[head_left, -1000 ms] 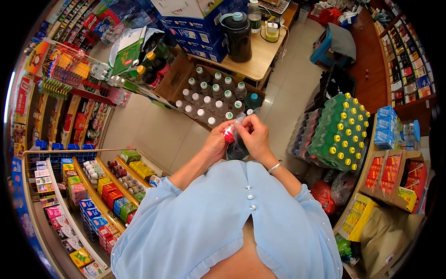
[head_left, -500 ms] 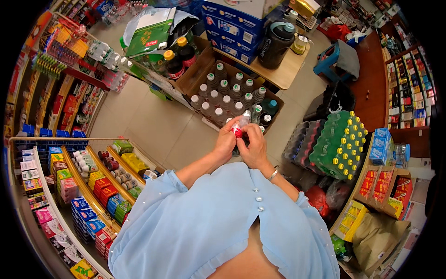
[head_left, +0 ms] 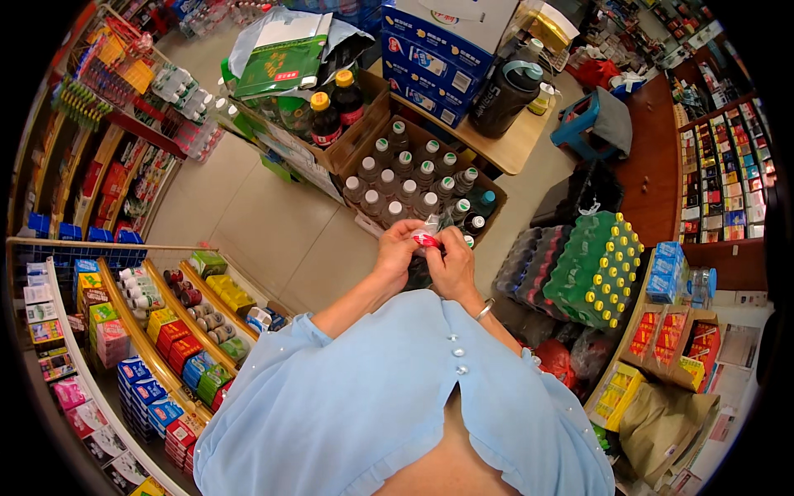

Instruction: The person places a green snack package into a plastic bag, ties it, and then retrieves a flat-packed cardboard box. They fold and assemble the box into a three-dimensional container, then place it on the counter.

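A small red, white and clear plastic piece [head_left: 426,240] is pinched between my two hands, just past the front of my blue blouse. My left hand [head_left: 398,250] grips its left end with fingertips closed. Its right end is between the closed thumb and fingers of my right hand [head_left: 454,263], which has a bracelet at the wrist. Whether the piece belongs to a bottle or is a loose wrapper, I cannot tell. Right beyond my fingers stands an open cardboard box [head_left: 351,157] of upright clear bottles [head_left: 404,162], mostly white-capped; one has a teal cap [head_left: 488,197].
Dark bottles with yellow caps [head_left: 325,120] stand in a carton at the far left of the box. Blue cartons [head_left: 426,62] and a dark jug [head_left: 504,97] sit on a small table. Shrink-wrapped green bottles [head_left: 579,269] are to the right, stocked shelves [head_left: 157,322] to the left.
The red piece now lies more sideways between my fingertips, and my hands have shifted slightly. The whole view has moved a little; the box of bottles stays in place.
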Motion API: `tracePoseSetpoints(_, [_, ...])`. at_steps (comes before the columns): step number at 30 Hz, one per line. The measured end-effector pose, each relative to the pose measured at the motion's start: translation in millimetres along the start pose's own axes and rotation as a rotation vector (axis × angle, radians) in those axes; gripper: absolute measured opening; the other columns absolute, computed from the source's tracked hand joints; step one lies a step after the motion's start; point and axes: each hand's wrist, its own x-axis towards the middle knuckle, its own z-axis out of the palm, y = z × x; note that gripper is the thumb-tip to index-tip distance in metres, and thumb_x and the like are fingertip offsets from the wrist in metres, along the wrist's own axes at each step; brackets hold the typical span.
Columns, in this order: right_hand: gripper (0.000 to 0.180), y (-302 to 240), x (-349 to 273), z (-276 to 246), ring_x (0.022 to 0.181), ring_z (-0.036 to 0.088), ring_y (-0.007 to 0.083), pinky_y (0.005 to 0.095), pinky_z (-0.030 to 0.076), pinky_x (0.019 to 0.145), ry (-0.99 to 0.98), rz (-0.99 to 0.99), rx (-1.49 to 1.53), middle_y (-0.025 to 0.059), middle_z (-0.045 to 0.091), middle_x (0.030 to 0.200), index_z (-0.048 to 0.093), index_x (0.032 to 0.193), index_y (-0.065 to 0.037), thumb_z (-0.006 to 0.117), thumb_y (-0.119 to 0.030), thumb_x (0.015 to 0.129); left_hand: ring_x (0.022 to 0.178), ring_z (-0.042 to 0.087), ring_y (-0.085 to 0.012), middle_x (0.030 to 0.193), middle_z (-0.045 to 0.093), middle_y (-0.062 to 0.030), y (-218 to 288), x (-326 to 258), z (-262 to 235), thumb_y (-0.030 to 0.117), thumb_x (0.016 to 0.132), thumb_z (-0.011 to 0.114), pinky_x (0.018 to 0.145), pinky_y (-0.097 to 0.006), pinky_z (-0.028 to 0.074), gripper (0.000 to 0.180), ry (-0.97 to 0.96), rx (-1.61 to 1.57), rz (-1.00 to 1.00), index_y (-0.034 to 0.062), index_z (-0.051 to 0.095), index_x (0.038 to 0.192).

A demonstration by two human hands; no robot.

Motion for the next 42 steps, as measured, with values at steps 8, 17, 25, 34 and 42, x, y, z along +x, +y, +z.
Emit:
tracePoseSetpoints(8, [0.008, 0, -4, -9, 0.064, 0.053, 0.0322, 0.0403, 0.042, 0.057, -0.019, 0.055, 0.027, 0.0141, 0.05, 0.075, 0.05, 0.073, -0.001, 0.054, -0.008, 0.074, 0.079, 0.058, -0.0112, 0.086, 0.061, -0.0049, 5, -3, -15, -0.01, 0.072, 0.054, 0.072, -0.023, 0.047, 0.022, -0.158, 0.128, -0.006, 0.0002, 0.058, 0.091])
tracePoseSetpoints(17, [0.008, 19, -17, -9, 0.061, 0.053, 0.0238, 0.0334, 0.043, 0.054, -0.059, 0.151, 0.237, 0.0111, 0.051, 0.075, 0.053, 0.076, 0.001, 0.057, -0.006, 0.074, 0.083, 0.058, -0.0123, 0.085, 0.061, -0.0039, 10, -15, -34, -0.001, 0.078, 0.063, 0.075, -0.026, 0.047, 0.011, -0.363, 0.188, -0.128, 0.0014, 0.061, 0.088])
tracePoseSetpoints(25, [0.008, 34, -20, -9, 0.059, 0.053, 0.017, 0.0281, 0.043, 0.054, -0.071, 0.238, 0.292, 0.0079, 0.052, 0.073, 0.055, 0.074, 0.0, 0.06, -0.005, 0.072, 0.051, 0.039, -0.0043, 0.075, 0.059, 0.0004, 6, -13, -28, 0.007, 0.079, 0.066, 0.044, -0.017, 0.03, 0.02, -0.289, 0.055, -0.262, 0.0033, 0.061, 0.098])
tracePoseSetpoints(34, [0.007, 47, -21, -7, 0.06, 0.054, 0.0149, 0.0275, 0.044, 0.055, -0.14, 0.327, 0.382, 0.0066, 0.053, 0.076, 0.057, 0.076, 0.0, 0.061, -0.004, 0.073, 0.049, 0.04, -0.0039, 0.082, 0.061, -0.0031, 15, -13, -24, 0.003, 0.078, 0.064, 0.042, -0.017, 0.029, 0.055, -0.476, 0.052, -0.229, -0.0004, 0.042, 0.128])
tracePoseSetpoints(42, [0.031, 13, -8, -29, 0.071, 0.061, 0.0266, 0.0377, 0.048, 0.06, -0.18, 0.044, 0.099, 0.0074, 0.058, 0.088, 0.055, 0.096, -0.008, 0.068, -0.021, 0.071, 0.058, 0.049, -0.0044, 0.09, 0.063, -0.0048, 17, -1, -12, 0.003, 0.08, 0.062, 0.046, -0.016, 0.035, 0.046, -0.233, 0.162, -0.066, 0.0013, 0.044, 0.122])
